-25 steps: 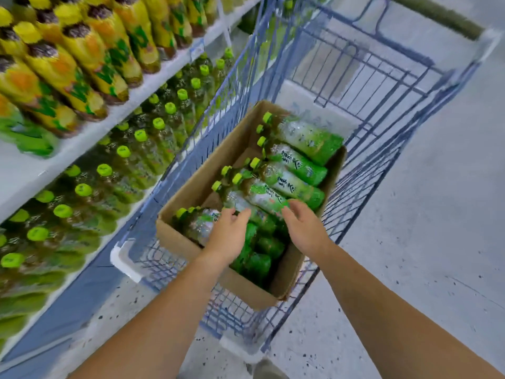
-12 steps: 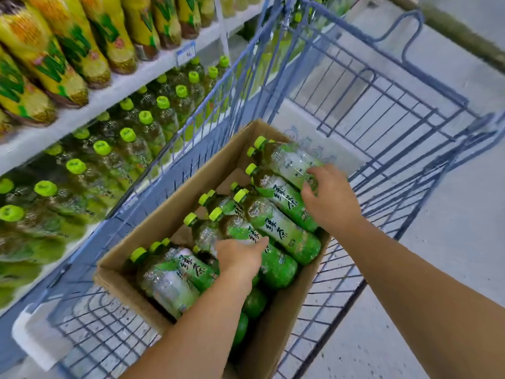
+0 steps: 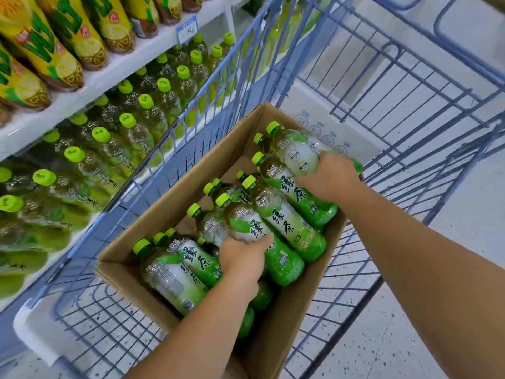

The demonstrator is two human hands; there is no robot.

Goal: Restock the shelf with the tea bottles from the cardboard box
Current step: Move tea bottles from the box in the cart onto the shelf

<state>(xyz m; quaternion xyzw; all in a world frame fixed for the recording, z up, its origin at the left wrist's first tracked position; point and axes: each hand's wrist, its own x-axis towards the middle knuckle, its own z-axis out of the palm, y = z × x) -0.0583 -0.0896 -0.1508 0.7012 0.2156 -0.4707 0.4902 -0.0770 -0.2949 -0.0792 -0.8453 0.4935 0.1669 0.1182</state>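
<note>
Downward, through the head camera, two bare arms reach into a cardboard box that sits in a blue wire cart. Tea bottles with lime-green caps and green labels lie on their sides in the box, stacked in layers, caps pointing toward 10 o'clock. The right hand is at the box's 1 o'clock end, its fingers wrapped over the far bottle, the farthest one in the stack. The left hand is near the middle of the box, toward 7 o'clock from the right hand. Its fingers and thumb are curled round the middle bottle, gripping it at the label. Both bottles lie among the others in the box. At 9 o'clock from the cart, just beside its wire wall, runs the shelf. Shelf bottles of the same green-capped kind stand in rows on the lower tier, and yellow bottles line the tier above. A price tag is fixed to the white shelf edge at 11 o'clock. Speckled grey floor shows at 3 o'clock, beyond the cart.
</note>
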